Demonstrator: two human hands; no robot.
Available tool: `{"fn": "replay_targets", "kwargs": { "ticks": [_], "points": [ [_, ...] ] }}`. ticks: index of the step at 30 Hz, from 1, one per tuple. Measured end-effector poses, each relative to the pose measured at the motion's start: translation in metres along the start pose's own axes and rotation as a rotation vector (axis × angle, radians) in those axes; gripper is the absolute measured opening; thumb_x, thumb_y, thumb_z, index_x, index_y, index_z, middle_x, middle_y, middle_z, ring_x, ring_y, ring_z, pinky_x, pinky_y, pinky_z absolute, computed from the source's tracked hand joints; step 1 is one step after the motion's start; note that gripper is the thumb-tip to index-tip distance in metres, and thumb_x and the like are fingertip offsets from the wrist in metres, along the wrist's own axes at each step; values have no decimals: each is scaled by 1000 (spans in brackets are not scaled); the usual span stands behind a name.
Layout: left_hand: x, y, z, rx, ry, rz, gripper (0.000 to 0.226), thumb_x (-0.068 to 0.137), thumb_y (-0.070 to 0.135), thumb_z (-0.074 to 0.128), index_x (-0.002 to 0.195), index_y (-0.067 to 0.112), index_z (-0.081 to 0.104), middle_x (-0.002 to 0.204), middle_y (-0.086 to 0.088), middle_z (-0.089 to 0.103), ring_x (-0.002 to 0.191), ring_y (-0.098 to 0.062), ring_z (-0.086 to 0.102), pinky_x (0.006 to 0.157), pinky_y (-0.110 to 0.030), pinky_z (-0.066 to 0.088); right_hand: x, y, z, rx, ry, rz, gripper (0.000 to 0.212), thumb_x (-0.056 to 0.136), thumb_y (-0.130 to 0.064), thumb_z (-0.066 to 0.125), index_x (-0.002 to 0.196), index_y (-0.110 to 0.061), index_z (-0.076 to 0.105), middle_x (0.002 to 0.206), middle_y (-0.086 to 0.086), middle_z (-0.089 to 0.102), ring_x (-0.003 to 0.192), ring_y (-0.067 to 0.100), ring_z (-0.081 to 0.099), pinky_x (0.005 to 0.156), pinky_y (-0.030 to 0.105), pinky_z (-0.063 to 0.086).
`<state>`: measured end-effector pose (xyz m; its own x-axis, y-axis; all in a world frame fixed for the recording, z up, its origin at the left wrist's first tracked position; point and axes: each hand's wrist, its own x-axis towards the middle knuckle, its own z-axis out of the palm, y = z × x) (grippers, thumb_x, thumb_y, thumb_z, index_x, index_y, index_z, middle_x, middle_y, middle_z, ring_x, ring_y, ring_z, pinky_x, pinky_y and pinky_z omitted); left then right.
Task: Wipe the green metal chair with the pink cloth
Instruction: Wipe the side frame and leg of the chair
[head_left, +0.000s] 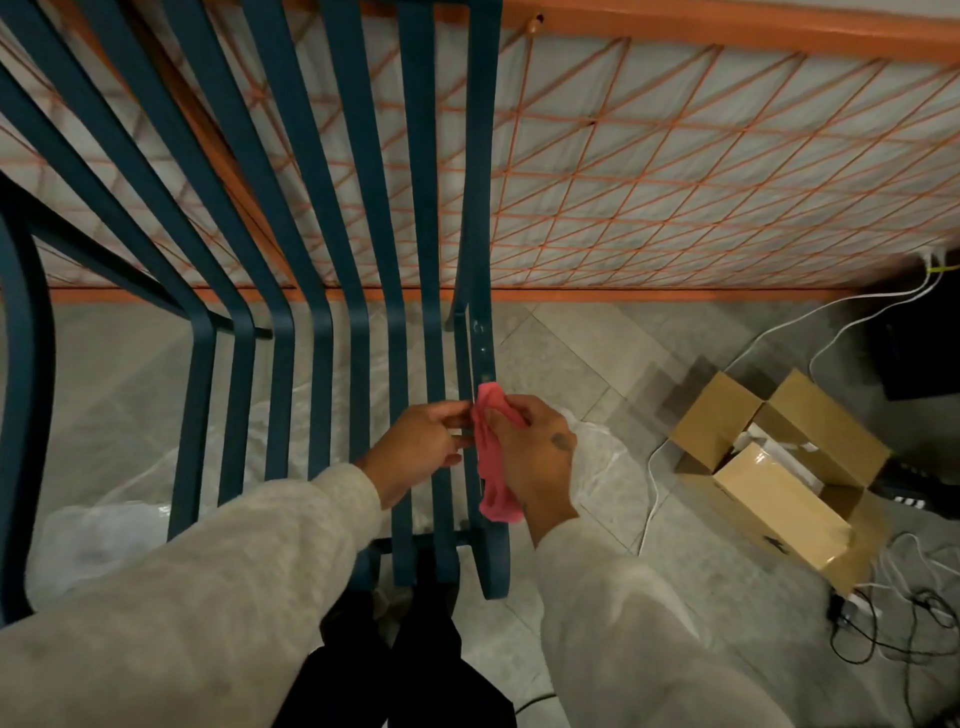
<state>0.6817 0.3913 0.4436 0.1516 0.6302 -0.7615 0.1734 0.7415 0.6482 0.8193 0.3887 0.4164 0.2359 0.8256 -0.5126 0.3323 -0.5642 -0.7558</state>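
Pink cloth (492, 483) at the chair's (418, 156) edge slat (480, 208).
Left hand (421, 447) and right hand (537, 457) gripped it; most slats probably remained.

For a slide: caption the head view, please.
Right hand grips the pink cloth on the green metal chair's outer slat; left hand touches it.

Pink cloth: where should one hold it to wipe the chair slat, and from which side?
Grip the bunched upper part of the pink cloth, where it lies on the rightmost chair slat, coming from the right like the right hand. The cloth runs along the narrow slat, so a grip across likely clamps both.
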Motion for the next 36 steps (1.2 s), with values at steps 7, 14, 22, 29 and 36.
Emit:
{"fn": "replay_targets", "kwargs": {
  "ticks": [7, 14, 22, 29, 36],
  "points": [
    [5, 3, -1, 69, 7, 23, 55, 86, -14, 43, 121, 23, 65, 119, 4, 66, 105, -10, 66, 97, -33, 51, 10, 2, -12, 1, -113, 117, 21, 92, -40, 68, 105, -25, 74, 90, -10, 74, 78, 7, 66, 63, 16, 48],
    [7, 4, -3, -23, 24, -1, 51, 86, -14, 47, 102, 30, 67, 108, 9, 68, 101, -9, 67, 99, -37, 50, 10, 4, -5, -113, -59, 44, 25, 92, -47, 64, 103, -27, 75, 85, -10, 74, 76, 10, 69, 74, 31, 61],
    [11, 6, -5, -18, 2, 0, 44, 88, -10, 49, 113, 21, 66, 118, 0, 66, 110, -16, 64, 100, -36, 49, 4, 6, -21, 39, -173, 105, 13, 91, -39, 69, 100, -31, 73, 92, -10, 75, 78, 9, 72, 72, 30, 62],
    [13, 6, -5, -56, 28, -8, 43, 89, -13, 45, 103, 21, 67, 110, 1, 69, 99, -15, 68, 99, -37, 50, 11, 2, -2, -76, -53, -3, 24, 92, -44, 66, 107, -26, 72, 89, -12, 72, 79, 10, 70, 78, 33, 62],
    [18, 1, -4, -8, 37, 16, 48, 88, -13, 47, 124, 16, 63, 124, -1, 63, 101, -16, 68, 95, -33, 54, 13, 7, -12, 124, -131, 141, 16, 91, -40, 69, 103, -31, 73, 95, -10, 73, 88, 16, 70, 83, 39, 61]
  ]
}}
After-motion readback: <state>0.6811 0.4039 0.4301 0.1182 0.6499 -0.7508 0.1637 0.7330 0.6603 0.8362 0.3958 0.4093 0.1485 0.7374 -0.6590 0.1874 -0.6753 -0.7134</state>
